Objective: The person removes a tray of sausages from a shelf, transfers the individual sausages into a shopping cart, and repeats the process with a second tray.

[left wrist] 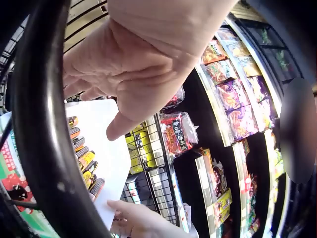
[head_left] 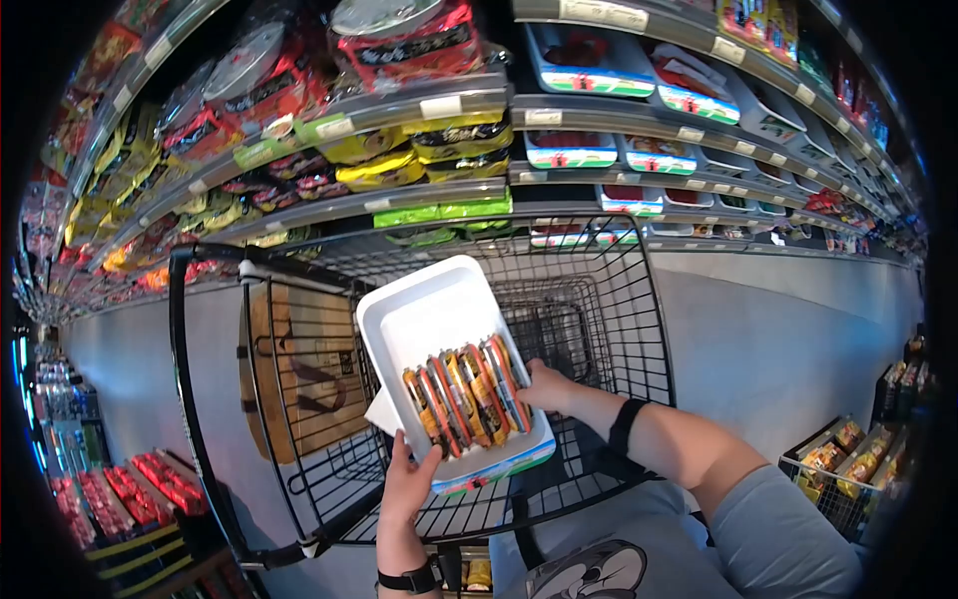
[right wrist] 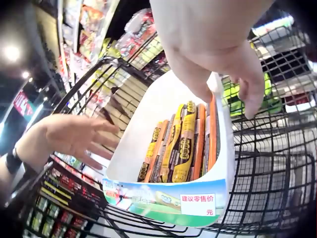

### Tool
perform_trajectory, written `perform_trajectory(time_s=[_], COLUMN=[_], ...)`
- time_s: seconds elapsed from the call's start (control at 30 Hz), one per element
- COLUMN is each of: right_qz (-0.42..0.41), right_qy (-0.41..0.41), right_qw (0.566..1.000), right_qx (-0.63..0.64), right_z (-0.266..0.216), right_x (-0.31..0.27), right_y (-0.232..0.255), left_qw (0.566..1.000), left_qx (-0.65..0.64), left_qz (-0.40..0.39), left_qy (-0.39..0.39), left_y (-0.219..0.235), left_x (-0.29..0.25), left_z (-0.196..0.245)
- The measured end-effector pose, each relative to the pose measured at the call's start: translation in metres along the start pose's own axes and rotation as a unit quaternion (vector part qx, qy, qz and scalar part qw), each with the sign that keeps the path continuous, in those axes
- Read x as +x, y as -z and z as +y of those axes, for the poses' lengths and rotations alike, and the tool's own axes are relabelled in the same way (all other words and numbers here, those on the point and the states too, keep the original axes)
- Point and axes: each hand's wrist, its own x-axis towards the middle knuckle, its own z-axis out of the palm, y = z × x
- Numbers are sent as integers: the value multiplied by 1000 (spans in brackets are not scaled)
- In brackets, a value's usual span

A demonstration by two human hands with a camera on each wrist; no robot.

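Head view: tray (head_left: 419,309) of sticks (head_left: 464,394), over cart (head_left: 181,349), flanked likely for balance; right hand (head_left: 547,387), pinching rim (right wrist: 225,126); left hand (head_left: 401,484), with fingers spread alongside.

A grey short-sleeved top (head_left: 649,524) is worn, its front marked by a dark-outlined cartoon print (head_left: 599,569). Right of the print, a plain grey sleeve (head_left: 788,524) is seen; above it, the right forearm (head_left: 674,444) is encircled by a black band (head_left: 626,425); to its left, the left forearm (head_left: 396,544) by a black strap (head_left: 404,582).

white tray (head_left: 424,314) | over cart (head_left: 579,270) | yellow, orange sticks (head_left: 462,394) | side by side inside
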Motion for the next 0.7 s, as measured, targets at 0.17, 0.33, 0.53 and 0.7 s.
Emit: perform_trajectory(time_s=[0.17,0.33,0.53,0.7], right_qz=[5,16,66,171], right_qy=[57,72,108,227], right_qw=[998,997,992,956], right_qx=[0,32,10,70], right_z=[9,-12,-7,-20], right_x=[13,-33,-69,-135], right_y=[-15,12,39,87], left_qw=[999,999,997,990], left_qx=[-1,36,-28,-56], left_qz=[-28,-3,5,2], left_qy=[16,26,-70,-129], left_y=[1,-1,3,-18], left_x=[-4,-12,-36,-59], left_z=[17,22,30,63])
